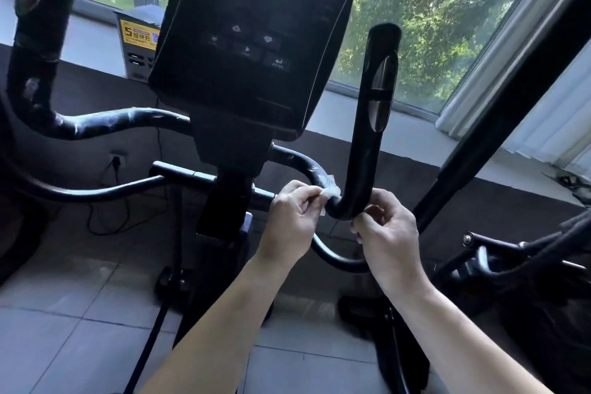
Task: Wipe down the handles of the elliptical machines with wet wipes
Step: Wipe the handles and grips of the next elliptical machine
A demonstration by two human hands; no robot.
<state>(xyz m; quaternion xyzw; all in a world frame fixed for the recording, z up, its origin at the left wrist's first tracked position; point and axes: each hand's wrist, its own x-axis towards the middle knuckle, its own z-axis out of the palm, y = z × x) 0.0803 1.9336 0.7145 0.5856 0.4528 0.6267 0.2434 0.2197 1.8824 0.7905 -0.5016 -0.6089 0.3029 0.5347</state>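
Wet wipe point(329, 192) wrapped on handle point(361, 150) bend, pinched by left hand point(292, 217) fingers, right hand point(388, 227) fingers curled beneath

One head-worn camera looks forward and slightly down, close to the elliptical's console point(252, 38), facing the windows point(441, 9).

Yellow label on the windowsill box point(138, 41) — large "5", then Chinese characters

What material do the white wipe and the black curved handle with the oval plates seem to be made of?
White wipe: looks like thin, damp non-woven cloth; it is crumpled and slightly translucent. Black curved handle: probably metal tube with a smooth, shiny coating. Its oval plates look like bare polished metal, grey and reflective.
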